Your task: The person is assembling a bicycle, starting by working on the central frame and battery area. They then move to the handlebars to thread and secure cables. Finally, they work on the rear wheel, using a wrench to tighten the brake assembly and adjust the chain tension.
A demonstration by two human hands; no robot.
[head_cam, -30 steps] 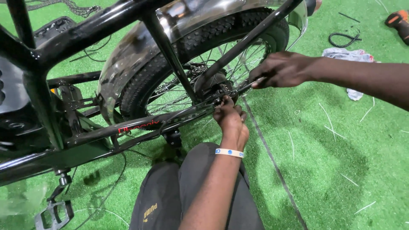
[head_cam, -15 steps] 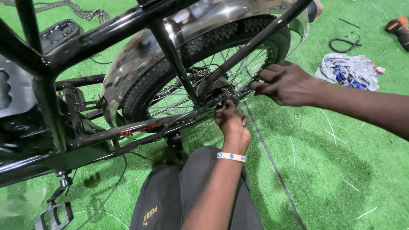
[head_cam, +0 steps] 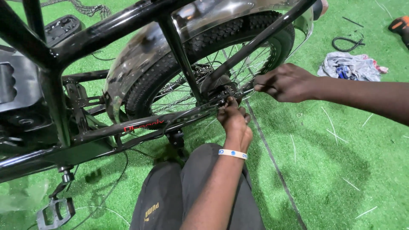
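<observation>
Far left, a metal platform pedal (head_cam: pixel 54 211) hangs low over the green artificial turf (head_cam: pixel 341 170), and the glossy black tubular bicycle frame (head_cam: pixel 64 47) fills the upper corner. Moving in, the knobbly black rear tyre (head_cam: pixel 238 32) sits under a shiny curved mudguard (head_cam: pixel 140 55), thin silver spokes (head_cam: pixel 179 96) fanning toward the hub. At the centre is the rear axle fitting (head_cam: pixel 228 91), tucked where the frame stays meet, near mid-picture. The left hand (head_cam: pixel 234 121), a white wristband just below it, comes up from beneath with fingers curled and pinched onto that fitting; exactly what sits between the fingertips I cannot tell. To the right, the right hand (head_cam: pixel 285 83) is closed in a loose fist around a slim dark tool handle (head_cam: pixel 249 90) pointing into the axle. That hardware looks small, rigid steel, probably greasy and slippery, so a firm fingertip pinch on its flats seems the best hold, while the wheel itself looks heavy and stiff. Far right, a crumpled grey rag (head_cam: pixel 351 66), a coiled black cable (head_cam: pixel 347 42) and an orange power tool (head_cam: pixel 400 26) lie on the turf.
</observation>
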